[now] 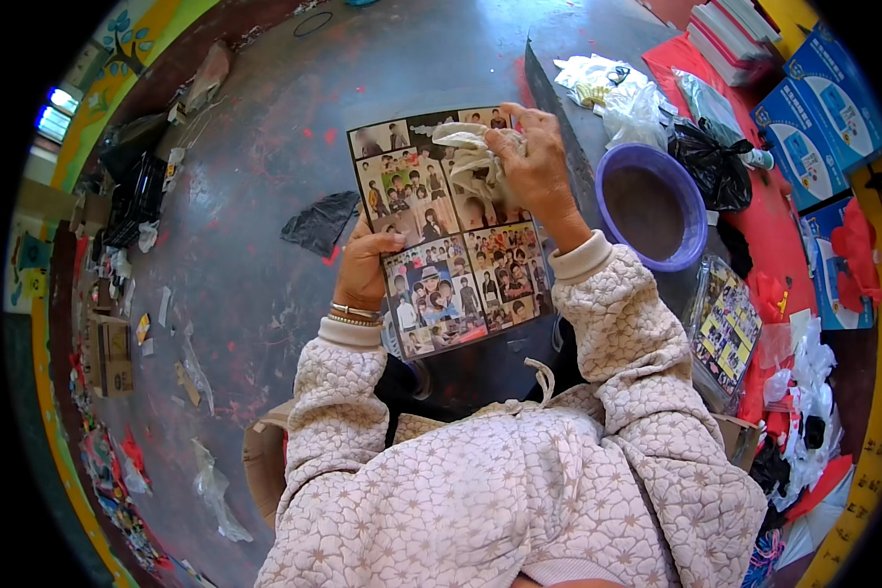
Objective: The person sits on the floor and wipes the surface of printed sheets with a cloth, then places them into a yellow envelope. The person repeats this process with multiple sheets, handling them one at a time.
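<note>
My left hand (365,267) grips the left edge of a glossy sheet (461,265) printed with several small photo panels and holds it up in front of me. My right hand (534,167) presses a crumpled pale cloth (470,162) against the sheet's upper right part. Both forearms, in quilted pinkish sleeves, come up from the lower edge. Bangles sit on my left wrist.
A purple plastic bowl (652,206) stands on a grey ledge to the right. Beyond it lie a black bag (715,167), white plastic bags (617,93), blue boxes (813,108) and a stack of similar photo sheets (725,328). Scraps and a black rag (318,220) litter the grey floor at left.
</note>
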Tool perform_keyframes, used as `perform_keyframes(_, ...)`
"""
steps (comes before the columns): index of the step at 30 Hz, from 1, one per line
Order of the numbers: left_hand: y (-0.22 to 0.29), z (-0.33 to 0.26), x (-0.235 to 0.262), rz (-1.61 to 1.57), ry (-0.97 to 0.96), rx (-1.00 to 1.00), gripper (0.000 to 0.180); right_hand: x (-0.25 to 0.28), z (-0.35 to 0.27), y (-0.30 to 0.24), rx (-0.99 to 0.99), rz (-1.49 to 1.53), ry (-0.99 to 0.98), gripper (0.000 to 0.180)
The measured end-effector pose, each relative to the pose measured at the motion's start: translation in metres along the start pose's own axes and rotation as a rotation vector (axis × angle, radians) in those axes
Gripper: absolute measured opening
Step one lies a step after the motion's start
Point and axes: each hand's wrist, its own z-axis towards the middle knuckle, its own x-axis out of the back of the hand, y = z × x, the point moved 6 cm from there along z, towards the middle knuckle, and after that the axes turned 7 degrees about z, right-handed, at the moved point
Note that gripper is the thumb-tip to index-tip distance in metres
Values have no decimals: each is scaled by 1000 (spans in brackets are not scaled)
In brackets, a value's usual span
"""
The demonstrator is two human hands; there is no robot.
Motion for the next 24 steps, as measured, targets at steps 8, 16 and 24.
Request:
perform_keyframes(8,16,-6,-16,-120,-110,-93,60,-16,-17,4,50,-278,-204,26)
perform_keyframes(16,31,-17,5,-155,-103,-68,54,1,-6,116,-859,928,-74,20)
perform_keyframes(24,19,-11,10,176,39,-59,53,-34,-26,30,-1079,1491,-349,44)
